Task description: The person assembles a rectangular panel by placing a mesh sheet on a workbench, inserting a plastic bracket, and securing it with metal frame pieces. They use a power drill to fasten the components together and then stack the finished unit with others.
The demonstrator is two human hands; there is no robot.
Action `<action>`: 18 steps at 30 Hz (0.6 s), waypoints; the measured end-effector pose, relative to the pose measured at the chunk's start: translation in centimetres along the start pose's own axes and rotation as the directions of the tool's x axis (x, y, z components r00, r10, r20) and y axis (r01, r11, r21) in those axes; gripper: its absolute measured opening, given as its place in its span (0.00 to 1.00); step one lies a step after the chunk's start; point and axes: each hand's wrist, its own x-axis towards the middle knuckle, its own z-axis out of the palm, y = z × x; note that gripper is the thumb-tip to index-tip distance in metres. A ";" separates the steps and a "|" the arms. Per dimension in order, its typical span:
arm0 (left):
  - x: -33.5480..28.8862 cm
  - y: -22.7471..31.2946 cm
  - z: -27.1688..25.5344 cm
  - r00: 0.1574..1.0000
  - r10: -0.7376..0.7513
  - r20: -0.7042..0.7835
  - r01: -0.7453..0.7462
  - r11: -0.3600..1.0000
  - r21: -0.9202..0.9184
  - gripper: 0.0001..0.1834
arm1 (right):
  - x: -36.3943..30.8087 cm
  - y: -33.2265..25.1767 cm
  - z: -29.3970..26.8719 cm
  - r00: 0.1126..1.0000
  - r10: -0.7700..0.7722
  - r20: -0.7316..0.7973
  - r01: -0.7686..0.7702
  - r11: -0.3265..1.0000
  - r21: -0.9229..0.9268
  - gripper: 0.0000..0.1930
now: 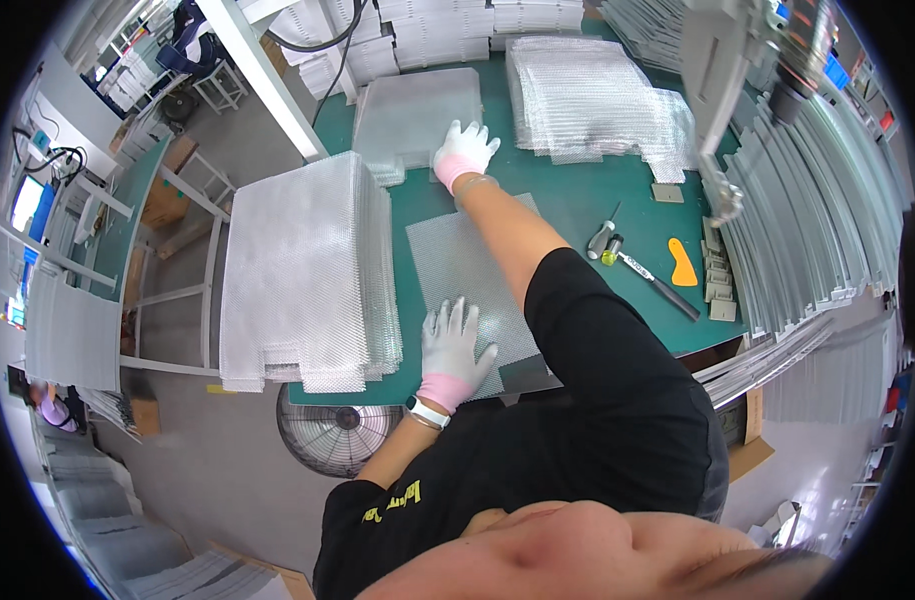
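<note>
Both my hands wear white gloves with pink cuffs. My left hand (452, 350) lies flat with fingers spread on the near left edge of a perforated metal mesh sheet (467, 260) on the green table (567, 210). My right hand (464, 152) is stretched far forward, fingers apart, at the right edge of a stack of grey sheets (414, 110). Whether its fingertips touch that stack I cannot tell. My right forearm covers part of the single mesh sheet. Left of it stands a tall stack of mesh sheets (292, 260).
Another mesh stack (587, 95) is at the far right. A screwdriver (602, 235), a hammer (652, 280) and a yellow scraper (682, 263) lie on the table's right. A powered driver (799, 70) hangs above the right side. A floor fan (347, 425) stands below the near edge.
</note>
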 end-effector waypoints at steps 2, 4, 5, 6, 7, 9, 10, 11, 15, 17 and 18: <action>0.0 -0.1 -0.1 1.000 -0.007 0.006 0.007 1.000 0.002 0.39 | -0.3 -0.8 -0.8 0.997 -0.012 -0.082 0.011 1.000 -0.012 0.30; -0.1 -0.1 0.0 1.000 -0.008 -0.004 0.008 1.000 -0.018 0.39 | 0.2 -0.7 -2.0 0.998 -0.044 -0.050 0.052 0.986 0.161 0.32; -0.2 -0.1 0.0 1.000 -0.005 -0.008 0.005 1.000 -0.028 0.39 | 0.6 -0.7 -2.7 0.998 -0.059 -0.038 0.067 0.967 0.246 0.33; -0.2 -0.3 0.1 1.000 0.003 -0.021 -0.003 1.000 -0.019 0.39 | 0.8 -0.9 -3.3 0.994 -0.073 -0.079 0.096 0.931 0.352 0.33; -0.2 -0.3 0.2 0.999 0.010 -0.037 -0.010 1.000 -0.014 0.38 | 1.1 -1.0 -3.8 0.989 -0.084 -0.122 0.131 0.884 0.448 0.34; -0.2 -0.3 0.4 0.998 0.022 -0.053 -0.023 1.000 -0.015 0.38 | 2.0 -1.2 -4.9 0.948 -0.114 -0.297 0.268 0.789 0.552 0.34; -0.2 -0.3 0.5 0.998 0.034 -0.056 -0.035 0.999 -0.021 0.38 | 2.9 -1.1 -5.5 0.895 -0.125 -0.429 0.368 0.751 0.549 0.33; -0.2 -0.3 0.4 0.998 0.031 -0.061 -0.033 0.999 -0.024 0.38 | 3.4 -1.5 -6.5 0.825 -0.137 -0.548 0.472 0.701 0.535 0.32; 0.0 -0.4 0.6 0.998 0.035 -0.048 -0.037 0.998 -0.042 0.39 | 5.6 0.3 -12.3 0.880 -0.204 -0.429 0.467 0.205 0.860 0.20; -0.2 -0.6 0.6 0.999 0.016 -0.046 -0.018 0.999 -0.047 0.39 | 2.5 1.8 -17.2 0.892 -0.261 -0.368 0.442 0.339 0.831 0.20; 0.1 -0.8 0.7 0.999 0.035 -0.023 -0.036 0.998 -0.043 0.40 | 1.8 3.6 -18.0 0.885 -0.245 -0.397 0.458 0.300 0.837 0.20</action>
